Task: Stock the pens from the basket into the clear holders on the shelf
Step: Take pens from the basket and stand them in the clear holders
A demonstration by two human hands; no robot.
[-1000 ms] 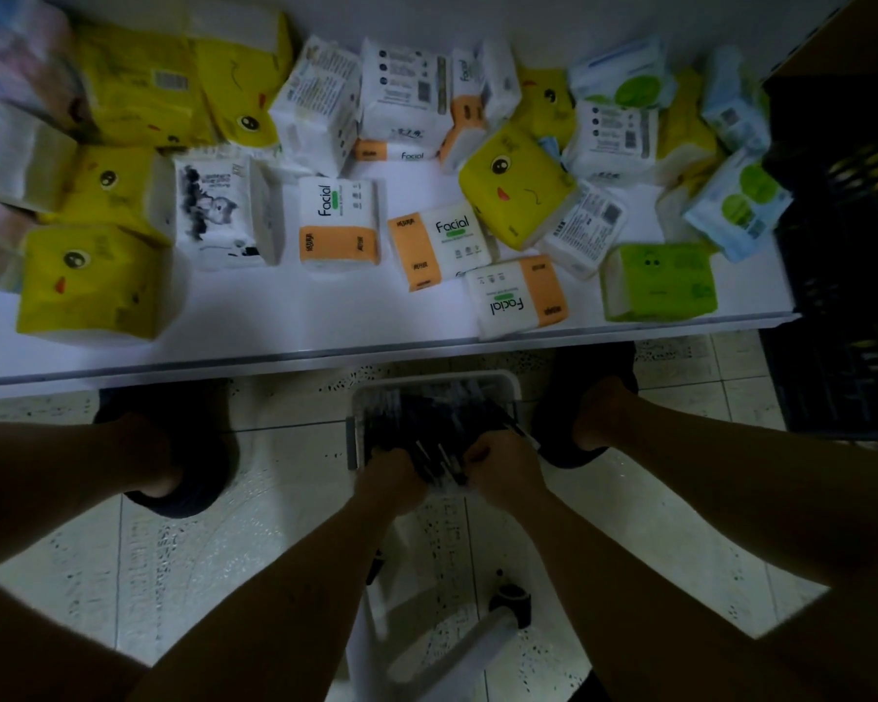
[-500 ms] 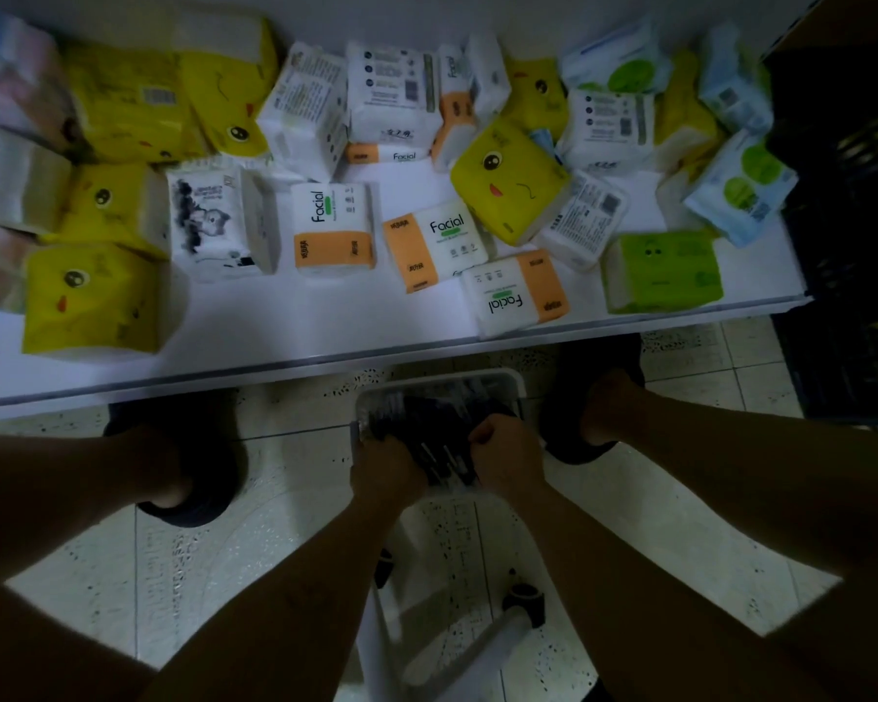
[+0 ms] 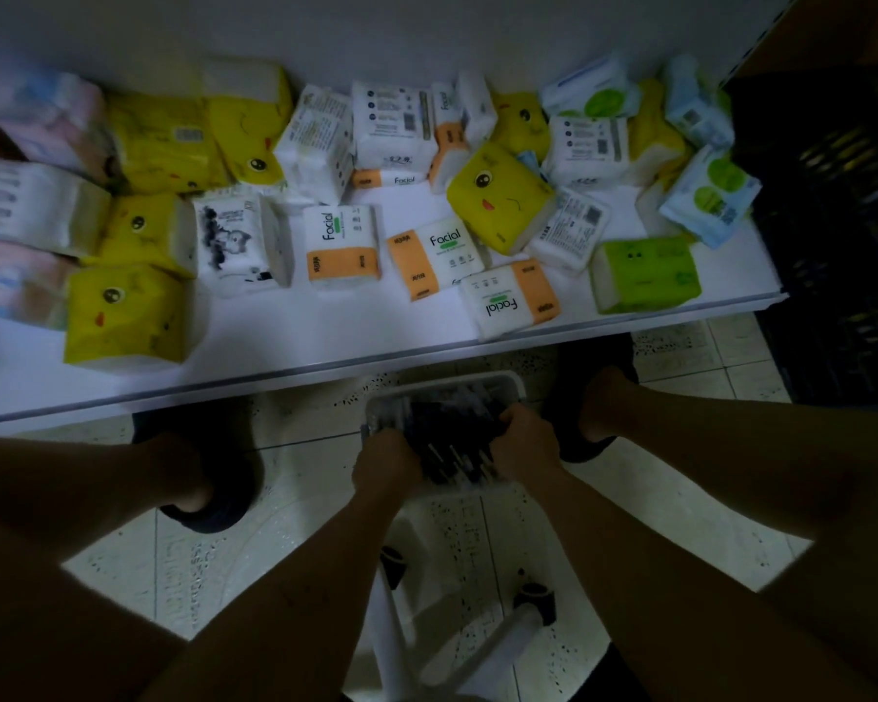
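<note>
Beneath the shelf (image 3: 275,342), left grip (image 3: 386,466) and right grip (image 3: 523,443) clutch pens (image 3: 452,438) in the basket (image 3: 498,380); loose ones may spill.

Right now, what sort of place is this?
Likely a small shop aisle: white display shelf crowded with plastic-wrapped facial-tissue packs, white plastic basket of dark pens below, black plastic crate alongside.

**Fingers buried, edges lost**

In the basket (image 3: 509,385), the left hand (image 3: 387,466) and right hand (image 3: 523,443) curl into dark pens (image 3: 452,435), fingertips hidden and single pens indistinct. Far left of the basket, tissue packs (image 3: 31,119) blur and are cut by the frame edge.
</note>
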